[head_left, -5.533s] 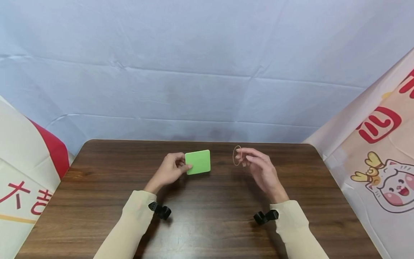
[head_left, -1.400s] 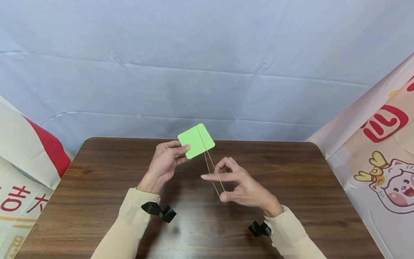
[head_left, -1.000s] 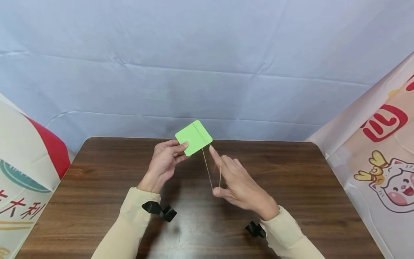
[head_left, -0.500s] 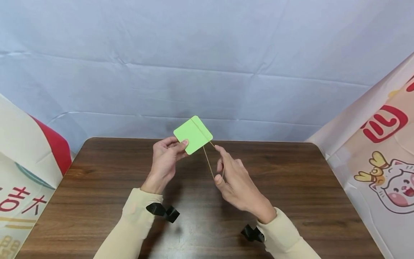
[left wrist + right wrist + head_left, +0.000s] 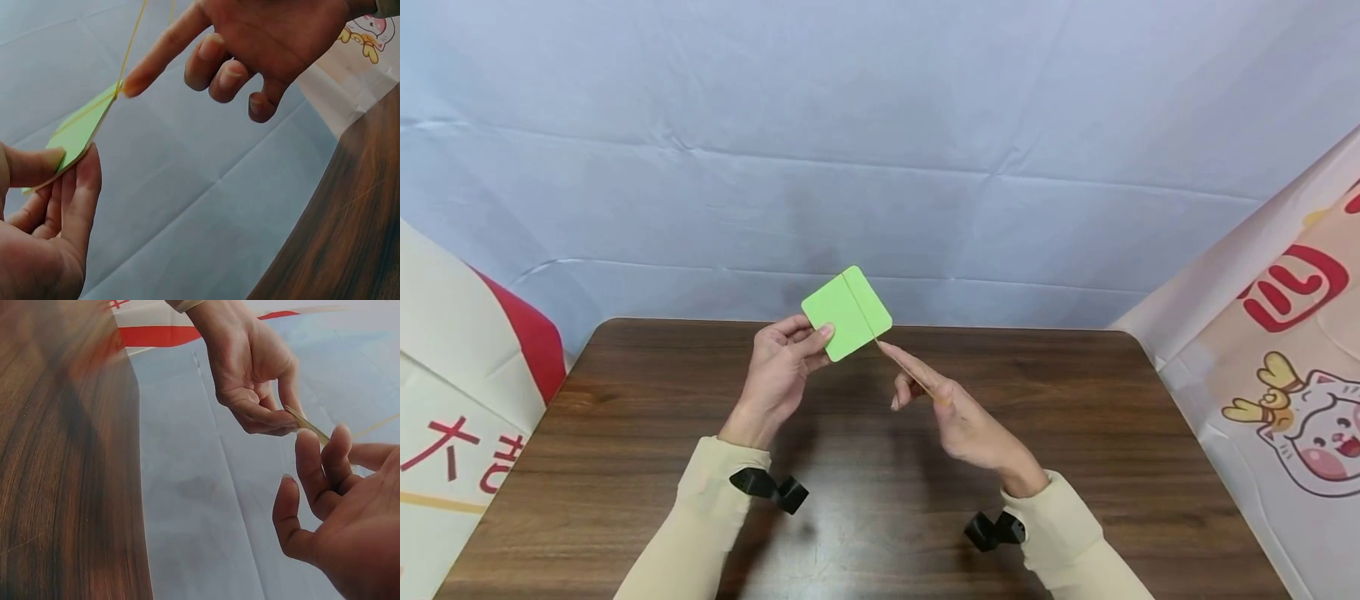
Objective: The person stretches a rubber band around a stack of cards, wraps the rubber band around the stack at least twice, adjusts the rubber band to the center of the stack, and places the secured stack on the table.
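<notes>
Card (image 5: 844,318) is in my left hand (image 5: 773,368), held up in the air and tilted, one corner uppermost; in head view it overlaps the desk's (image 5: 880,517) far edge, slightly left of that edge's middle. Left grip: thumb on the green face, fingers behind, pinching it at the left edge. Band (image 5: 859,304) lies straight across the face, nearer the card's right end than my thumb, and leaves at the near edge toward my right hand (image 5: 964,421). Right hand is spread wide: index straight, tip at the band right by the card's near edge, other fingers loosely bent. Head view has the band running from that tip back toward my thumb; can't tell exactly how it loops there. Left wrist view: two strands go up out of frame, index tip blurred. Cream sleeves (image 5: 703,508) on both arms, black wrist cams (image 5: 790,495) at the cuffs. Pale blue cloth (image 5: 880,167) hangs behind the desk's far edge, cartoon banner (image 5: 1330,442) past its right edge, red-striped banner (image 5: 523,342) past its left.
</notes>
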Tool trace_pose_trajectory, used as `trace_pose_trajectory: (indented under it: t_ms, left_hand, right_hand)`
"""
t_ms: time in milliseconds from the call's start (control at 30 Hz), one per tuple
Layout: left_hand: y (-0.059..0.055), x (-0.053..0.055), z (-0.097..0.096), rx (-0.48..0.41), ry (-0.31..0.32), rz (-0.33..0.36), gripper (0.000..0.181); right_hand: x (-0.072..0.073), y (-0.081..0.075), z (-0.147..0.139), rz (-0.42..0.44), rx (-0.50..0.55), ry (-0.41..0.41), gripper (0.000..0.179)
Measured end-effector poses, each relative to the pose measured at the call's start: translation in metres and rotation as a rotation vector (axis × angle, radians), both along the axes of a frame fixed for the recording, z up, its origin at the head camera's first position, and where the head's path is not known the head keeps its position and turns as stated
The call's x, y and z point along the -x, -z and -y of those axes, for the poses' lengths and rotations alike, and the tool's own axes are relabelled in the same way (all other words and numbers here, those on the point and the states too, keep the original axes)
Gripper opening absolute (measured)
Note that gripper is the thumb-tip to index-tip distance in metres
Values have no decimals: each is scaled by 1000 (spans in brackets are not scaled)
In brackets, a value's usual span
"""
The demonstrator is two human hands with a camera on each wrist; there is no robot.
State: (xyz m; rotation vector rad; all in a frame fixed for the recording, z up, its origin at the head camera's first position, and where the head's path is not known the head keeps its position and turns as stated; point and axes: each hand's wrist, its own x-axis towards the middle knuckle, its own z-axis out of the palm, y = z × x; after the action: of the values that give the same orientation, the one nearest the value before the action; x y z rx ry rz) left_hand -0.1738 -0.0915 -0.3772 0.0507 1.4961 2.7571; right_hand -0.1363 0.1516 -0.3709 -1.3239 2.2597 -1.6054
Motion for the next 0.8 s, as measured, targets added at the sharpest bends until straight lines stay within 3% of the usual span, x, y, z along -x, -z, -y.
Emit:
trace_pose_trajectory:
  t_ms: [367, 633, 800]
  left_hand:
    - [0, -1, 16, 114, 97, -161, 27]
    - [-4, -2, 28, 260, 170, -282, 28]
    - [-8, -2, 33, 368, 217, -369, 18]
  right_hand:
    - [12, -6, -5, -67, -44, 9, 90]
    - [21, -5, -9, 43, -12, -73, 89]
    - [26, -1, -9, 133, 40, -118, 86]
